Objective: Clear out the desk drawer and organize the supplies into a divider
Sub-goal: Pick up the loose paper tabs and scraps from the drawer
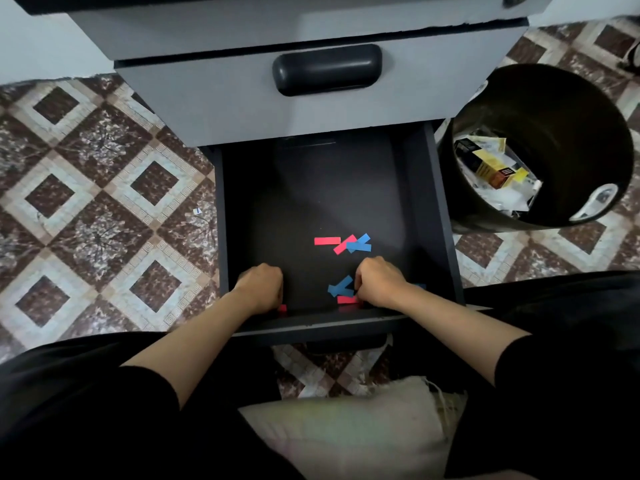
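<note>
Left grip (261, 287): fingers curled under, knuckles up, low in the drawer (446, 220) against its front wall. 1 red strip corner (283, 308) pokes out beside it; can't tell if it's held.

Right grip (379, 282): also curled, fingertips down at 2 blue strips (341, 287) lying crossed & 1 red strip (348, 299) just below them. Touching or pinching: can't tell. 1 blue sliver (420, 286) shows behind the wrist.

Farther back on the drawer floor, a 2nd bunch: 2 red strips (327, 241), 1 flat & 1 slanted, + 2 more blue strips (360, 243) crossed, overlapping the slanted red. All strips are thin flat paper rectangles.

Drawer: pulled open, square, dark matte walls & floor. Both forearms are bare, black sleeves (145, 403) from the elbow.

Above it, 1 closed grey drawer front (207, 98) w/ 1 black rounded oblong handle (327, 69), smooth & glossy.

Right of the drawer, 1 round black bin (588, 116) on the floor, holding crumpled white papers & 1 yellow box (491, 166).

Floor (104, 188): tiles w/ brown marbled & cream diamond pattern; 1 small white scrap (196, 211) lies left of the drawer.

Nearest the camera, 1 cream cloth cushion (346, 434), coarse weave, frayed edge.
</note>
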A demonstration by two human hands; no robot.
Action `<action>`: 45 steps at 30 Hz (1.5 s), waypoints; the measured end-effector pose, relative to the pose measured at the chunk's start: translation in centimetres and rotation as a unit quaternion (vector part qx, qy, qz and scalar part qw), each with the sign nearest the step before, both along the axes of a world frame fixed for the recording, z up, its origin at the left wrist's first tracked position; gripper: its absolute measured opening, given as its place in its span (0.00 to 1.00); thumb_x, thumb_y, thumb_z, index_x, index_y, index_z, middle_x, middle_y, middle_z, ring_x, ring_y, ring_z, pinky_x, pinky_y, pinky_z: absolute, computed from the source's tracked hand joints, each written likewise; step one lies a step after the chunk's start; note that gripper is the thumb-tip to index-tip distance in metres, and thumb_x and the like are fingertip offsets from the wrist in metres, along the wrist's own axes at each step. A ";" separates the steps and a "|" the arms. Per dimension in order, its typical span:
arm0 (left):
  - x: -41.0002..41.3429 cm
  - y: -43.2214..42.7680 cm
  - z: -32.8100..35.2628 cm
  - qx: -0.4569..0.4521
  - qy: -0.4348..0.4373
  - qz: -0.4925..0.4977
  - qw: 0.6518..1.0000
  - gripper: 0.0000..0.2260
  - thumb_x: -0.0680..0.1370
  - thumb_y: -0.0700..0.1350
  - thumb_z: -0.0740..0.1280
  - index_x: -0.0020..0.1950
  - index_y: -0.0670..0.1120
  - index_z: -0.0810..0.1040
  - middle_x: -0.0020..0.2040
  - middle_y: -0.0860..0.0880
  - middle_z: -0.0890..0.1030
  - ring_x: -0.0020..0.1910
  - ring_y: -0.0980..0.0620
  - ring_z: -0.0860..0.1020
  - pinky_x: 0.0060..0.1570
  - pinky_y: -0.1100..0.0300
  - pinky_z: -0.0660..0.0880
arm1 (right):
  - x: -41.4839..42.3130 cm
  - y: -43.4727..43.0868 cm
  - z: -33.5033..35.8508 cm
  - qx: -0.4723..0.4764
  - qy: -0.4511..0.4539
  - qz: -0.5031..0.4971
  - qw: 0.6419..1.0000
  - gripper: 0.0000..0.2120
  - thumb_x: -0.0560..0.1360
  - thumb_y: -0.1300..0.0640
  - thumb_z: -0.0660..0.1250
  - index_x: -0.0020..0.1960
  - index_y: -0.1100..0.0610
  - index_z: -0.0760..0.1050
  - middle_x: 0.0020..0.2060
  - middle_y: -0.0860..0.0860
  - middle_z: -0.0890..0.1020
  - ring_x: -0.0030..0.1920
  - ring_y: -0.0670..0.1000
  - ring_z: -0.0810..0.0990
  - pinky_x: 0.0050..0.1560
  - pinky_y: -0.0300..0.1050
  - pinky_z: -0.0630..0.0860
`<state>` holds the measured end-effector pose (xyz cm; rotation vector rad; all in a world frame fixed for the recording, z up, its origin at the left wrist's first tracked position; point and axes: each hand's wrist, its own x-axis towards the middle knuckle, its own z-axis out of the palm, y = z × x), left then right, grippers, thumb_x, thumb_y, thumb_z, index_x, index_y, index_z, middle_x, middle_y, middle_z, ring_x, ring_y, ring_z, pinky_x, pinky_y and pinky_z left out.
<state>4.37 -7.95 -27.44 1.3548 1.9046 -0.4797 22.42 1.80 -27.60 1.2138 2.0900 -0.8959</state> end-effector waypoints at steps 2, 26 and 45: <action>0.1 0.0 0.1 -0.005 0.005 -0.015 1.000 0.11 0.75 0.41 0.63 0.53 0.43 0.82 0.53 0.41 0.81 0.53 0.42 0.79 0.51 0.53 0.77 | -0.1 0.0 -0.1 -0.002 -0.005 0.010 1.000 0.07 0.72 0.64 0.67 0.49 0.62 0.80 0.48 0.56 0.81 0.49 0.56 0.79 0.50 0.49 0.78; 3.1 2.5 1.0 0.096 -0.418 0.587 0.687 0.02 0.73 0.32 0.68 0.42 0.38 0.77 0.39 0.43 0.80 0.31 0.56 0.81 0.35 0.66 0.79 | -2.4 1.1 1.9 -0.242 0.208 -0.413 0.853 0.05 0.72 0.73 0.64 0.44 0.66 0.77 0.33 0.58 0.79 0.24 0.48 0.78 0.30 0.38 0.79; 2.3 3.6 0.9 0.104 -0.350 0.592 0.718 0.02 0.73 0.36 0.70 0.45 0.39 0.80 0.38 0.48 0.79 0.38 0.56 0.77 0.40 0.66 0.77 | -3.1 3.5 0.0 0.140 0.088 0.042 0.985 0.12 0.74 0.57 0.68 0.57 0.56 0.76 0.57 0.53 0.75 0.55 0.56 0.76 0.50 0.46 0.71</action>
